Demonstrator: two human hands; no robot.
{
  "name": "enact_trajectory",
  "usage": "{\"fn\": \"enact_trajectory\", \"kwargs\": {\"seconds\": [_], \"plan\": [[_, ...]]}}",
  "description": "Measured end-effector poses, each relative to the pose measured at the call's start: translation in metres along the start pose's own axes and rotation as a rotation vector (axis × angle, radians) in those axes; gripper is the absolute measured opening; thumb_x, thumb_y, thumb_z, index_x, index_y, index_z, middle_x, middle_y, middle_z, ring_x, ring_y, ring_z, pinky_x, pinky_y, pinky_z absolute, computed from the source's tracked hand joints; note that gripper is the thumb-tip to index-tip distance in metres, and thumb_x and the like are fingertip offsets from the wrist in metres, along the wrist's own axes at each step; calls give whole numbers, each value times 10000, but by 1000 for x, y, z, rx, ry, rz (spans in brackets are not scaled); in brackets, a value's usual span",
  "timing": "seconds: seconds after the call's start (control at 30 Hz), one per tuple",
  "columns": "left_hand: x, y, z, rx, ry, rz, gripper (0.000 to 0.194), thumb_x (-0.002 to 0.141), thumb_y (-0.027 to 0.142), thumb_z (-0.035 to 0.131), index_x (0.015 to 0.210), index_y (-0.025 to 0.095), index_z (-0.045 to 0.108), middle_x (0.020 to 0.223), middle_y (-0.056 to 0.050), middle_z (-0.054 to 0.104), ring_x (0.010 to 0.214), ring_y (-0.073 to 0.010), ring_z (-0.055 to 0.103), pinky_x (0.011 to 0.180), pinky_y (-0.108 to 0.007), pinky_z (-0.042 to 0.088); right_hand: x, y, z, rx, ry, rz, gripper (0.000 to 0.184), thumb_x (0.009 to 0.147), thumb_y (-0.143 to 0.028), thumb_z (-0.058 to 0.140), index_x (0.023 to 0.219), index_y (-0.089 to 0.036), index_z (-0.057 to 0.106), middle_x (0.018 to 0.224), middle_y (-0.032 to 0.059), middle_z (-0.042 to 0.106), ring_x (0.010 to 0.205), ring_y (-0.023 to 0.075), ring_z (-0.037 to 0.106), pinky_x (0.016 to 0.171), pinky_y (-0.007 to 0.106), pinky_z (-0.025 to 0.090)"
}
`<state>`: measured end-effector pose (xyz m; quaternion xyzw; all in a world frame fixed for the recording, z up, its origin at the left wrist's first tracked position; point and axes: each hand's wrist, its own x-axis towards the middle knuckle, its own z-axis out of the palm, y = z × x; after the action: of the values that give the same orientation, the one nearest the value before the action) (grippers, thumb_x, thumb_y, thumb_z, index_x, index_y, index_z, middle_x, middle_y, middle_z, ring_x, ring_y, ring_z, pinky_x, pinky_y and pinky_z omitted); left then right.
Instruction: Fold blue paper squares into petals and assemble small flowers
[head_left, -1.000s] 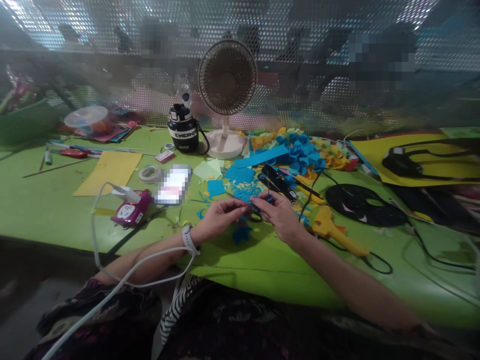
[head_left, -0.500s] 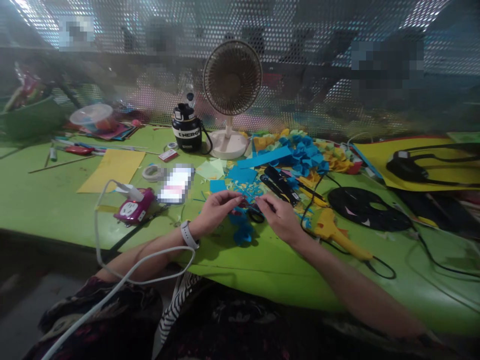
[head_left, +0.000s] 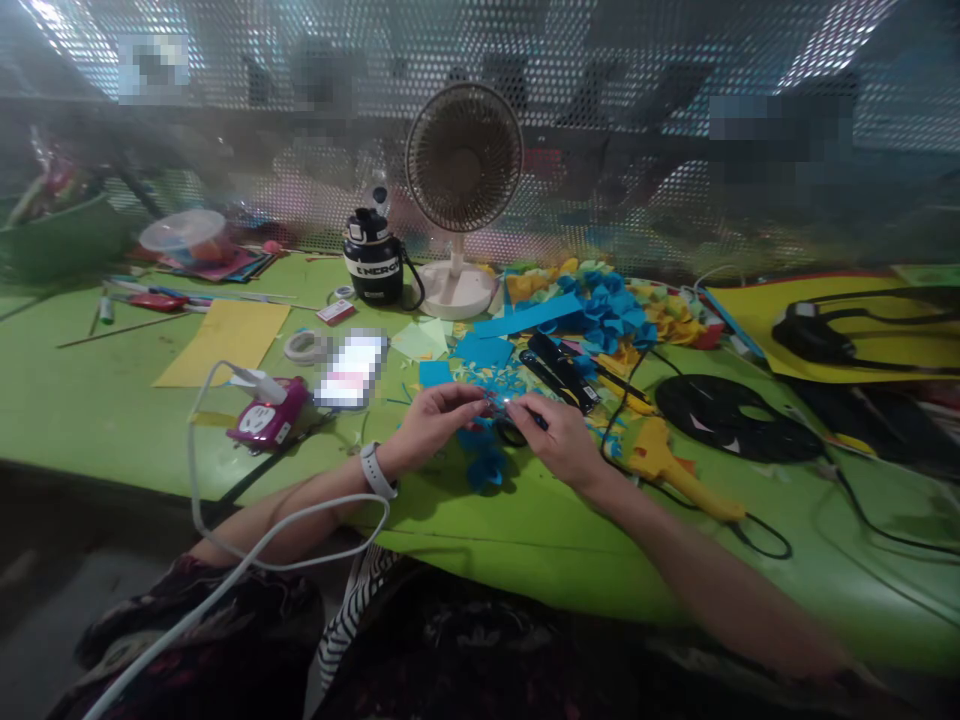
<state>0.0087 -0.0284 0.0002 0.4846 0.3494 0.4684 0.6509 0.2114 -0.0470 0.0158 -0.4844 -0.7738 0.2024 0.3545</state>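
Fingertips (head_left: pixel 474 398) of the left hand (head_left: pixel 439 425) were pressed together in a pinch on a tiny bluish scrap (head_left: pixel 491 400), too small and shaded to make out well. The right hand (head_left: pixel 559 440) curled in from the other side, its thumb and forefinger closed on a small dark piece (head_left: pixel 538 421). That piece was partly hidden by the fingers, and what it was could not be told. Black-looped scissors (head_left: pixel 511 433) sat just beneath and between the hands, their blades hidden, and whether either hand held them could not be told. Blue paper cutouts (head_left: pixel 486 470) lay on the green table (head_left: pixel 112 420) just below the hands, with loose paper snippets (head_left: pixel 499 380) scattered just above them. A white watch band (head_left: pixel 375 472) circled the left wrist, and a white cable (head_left: pixel 300 520) looped near that forearm. Farther right were a black tool (head_left: pixel 559 372), its kind unclear, a heap of blue paper pieces (head_left: pixel 607 310) and a yellow glue gun (head_left: pixel 660 455). To the left, a phone (head_left: pixel 351 368) was blurred out, beside a tape roll (head_left: pixel 304 346). Behind everything stood a desk fan (head_left: pixel 463 160).
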Motion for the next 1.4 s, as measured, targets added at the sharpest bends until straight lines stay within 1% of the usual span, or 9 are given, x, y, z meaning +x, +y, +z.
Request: {"fn": "enact_trajectory", "kwargs": {"seconds": [0.27, 0.4, 0.63, 0.77, 0.87, 1.0, 1.1, 1.4], "plan": [[-1, 4, 1, 0, -4, -7, 386, 628, 450, 914, 851, 168, 772, 855, -51, 776, 687, -135, 689, 679, -291, 588, 0, -3, -2, 10, -11, -14, 385, 980, -477, 476, 706, -222, 569, 644, 6, 566, 600, 150, 503, 623, 294, 376], [0, 5, 2, -3, 10, -10, 367, 606, 451, 925, 807, 179, 782, 812, -53, 774, 637, -135, 674, 648, -297, 581, 0, -2, -2, 14, -18, -17, 380, 979, -470, 483, 704, -222, 568, 648, 5, 566, 595, 148, 495, 620, 294, 369], [1, 1, -3, 27, 10, -10, 358, 627, 439, 918, 829, 168, 800, 824, -68, 778, 648, -157, 688, 691, -330, 576, 0, -4, -2, 22, -26, -24, 373, 968, -461, 488, 686, -224, 548, 627, 6, 555, 585, 149, 470, 611, 298, 360], [0, 1, -2, 34, 24, -5, 382, 606, 458, 926, 811, 164, 795, 806, -65, 776, 635, -149, 683, 667, -311, 571, 0, -5, -3, 32, -35, -25, 373, 964, -450, 494, 668, -225, 534, 618, 2, 542, 584, 149, 474, 609, 296, 357], [0, 1, -1, 30, 35, 3, 392, 592, 466, 930, 793, 161, 790, 784, -60, 772, 628, -149, 680, 640, -298, 567, -1, -5, -2, 34, -41, -27, 386, 974, -464, 482, 679, -224, 554, 637, 9, 565, 597, 151, 489, 613, 293, 365], [1, 0, -2, 46, 42, 19, 390, 607, 461, 923, 796, 146, 792, 739, -62, 759, 619, -142, 667, 618, -276, 541, -1, -2, 0, 32, -36, -45, 405, 982, -485, 473, 688, -223, 569, 648, 11, 576, 606, 149, 491, 627, 291, 379], [1, 0, -2, 52, 48, 20, 385, 613, 460, 921, 796, 147, 793, 704, -54, 744, 612, -134, 656, 615, -267, 524, -2, 0, 2, 22, -51, -47, 393, 988, -465, 474, 693, -223, 567, 652, 9, 570, 611, 148, 491, 632, 290, 379], [-1, 3, 1, 44, 61, 19, 382, 600, 469, 925, 769, 156, 785, 676, -37, 733, 593, -120, 642, 598, -253, 511, -2, -1, 2, 50, -82, -47, 378, 989, -449, 477, 703, -221, 570, 663, 10, 578, 620, 150, 500, 639, 292, 374]]}}
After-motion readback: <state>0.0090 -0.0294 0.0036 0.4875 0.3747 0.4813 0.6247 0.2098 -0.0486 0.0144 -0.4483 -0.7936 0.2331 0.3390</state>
